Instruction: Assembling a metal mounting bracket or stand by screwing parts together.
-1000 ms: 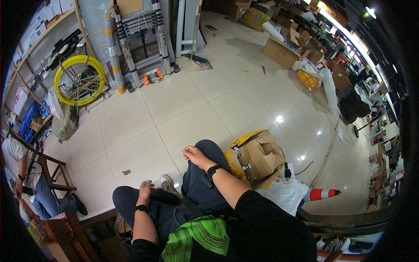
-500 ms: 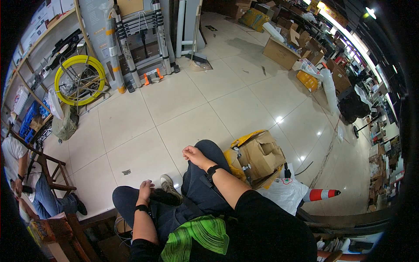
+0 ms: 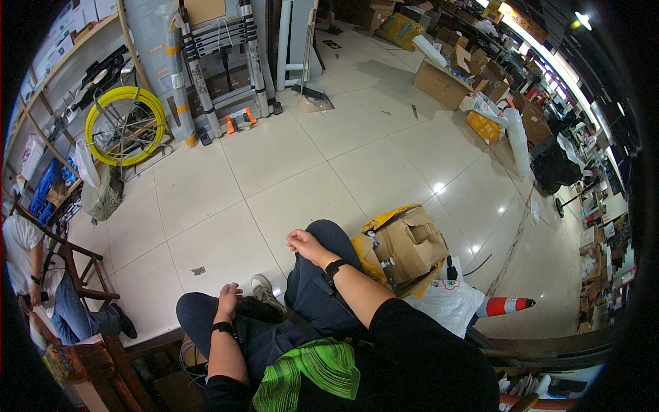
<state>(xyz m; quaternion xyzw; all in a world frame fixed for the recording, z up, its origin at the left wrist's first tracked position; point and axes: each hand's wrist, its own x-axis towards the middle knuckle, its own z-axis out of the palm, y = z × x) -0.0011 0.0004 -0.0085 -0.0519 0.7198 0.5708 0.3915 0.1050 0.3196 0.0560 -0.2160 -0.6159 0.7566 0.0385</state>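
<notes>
1. Green striped cloth (image 3: pixel 309 371) lies bunched in my lap, closest to me, against my dark trousers.
2. My left hand (image 3: pixel 226 296) rests on my left knee, fingers curled loosely around nothing, right beside the grey sneaker (image 3: pixel 264 296) of my crossed leg.
3. That sneaker lies across my left thigh, its long axis running from the heel at my right to the toe at my left, pale sole turned up and away from me.
4. My right hand (image 3: pixel 303 242) sits on my raised right knee, half-closed and empty, a black wristband behind it.
5. Just right of that knee stands an open cardboard box (image 3: pixel 406 244) over something yellow, flaps splayed, with a white plastic bag (image 3: pixel 446 305) and an orange-and-white traffic cone (image 3: pixel 504 304) lying on its side beyond.
6. My judgement: swinging the crossed foot down carelessly could knock the box flaps or snag the bag, since both crowd my right leg.
7. Farther off across the tiles stand a yellow cable reel (image 3: pixel 127 123) and folded telescopic ladders (image 3: pixel 220 69).
</notes>
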